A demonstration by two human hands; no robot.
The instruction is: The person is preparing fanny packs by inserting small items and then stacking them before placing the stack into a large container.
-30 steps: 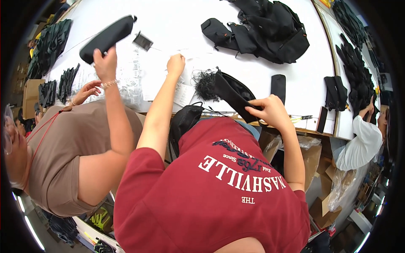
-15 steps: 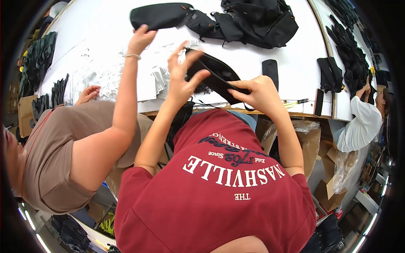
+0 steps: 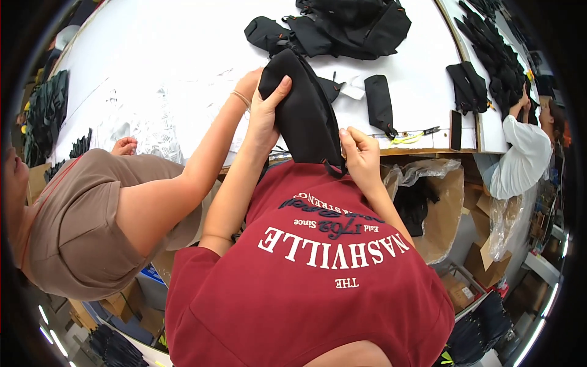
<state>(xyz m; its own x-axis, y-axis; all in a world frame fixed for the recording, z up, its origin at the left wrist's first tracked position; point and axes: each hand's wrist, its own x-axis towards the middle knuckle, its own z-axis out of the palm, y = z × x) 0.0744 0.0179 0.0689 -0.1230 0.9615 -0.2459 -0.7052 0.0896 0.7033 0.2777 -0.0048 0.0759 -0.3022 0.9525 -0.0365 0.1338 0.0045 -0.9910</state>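
Note:
A black zippered fabric pouch [image 3: 302,113] is held up above the table's near edge, its long side upright. My left hand [image 3: 269,113] grips its left side, with the thumb laid across the front. At its right edge, my right hand [image 3: 362,156] is closed in a pinch by the zipper edge. What lies between those fingertips is too small to make out; a thin black loop hangs just left of them. Another person's hand [image 3: 249,84] reaches in beside the pouch's left side, partly hidden behind it.
Several black pouches [image 3: 354,30] are heaped at the back of the white table [image 3: 177,46]. Another black pouch [image 3: 379,104], yellow-handled snips [image 3: 416,136] and a phone [image 3: 455,129] lie to the right. Below the edge stands a plastic-lined carton [image 3: 443,214]. A co-worker [image 3: 98,214] sits close on my left.
The pouch has turned from slanting to upright. My left hand has taken hold of its side, and my right hand has moved lower. The co-worker's arm has come down toward the pouch.

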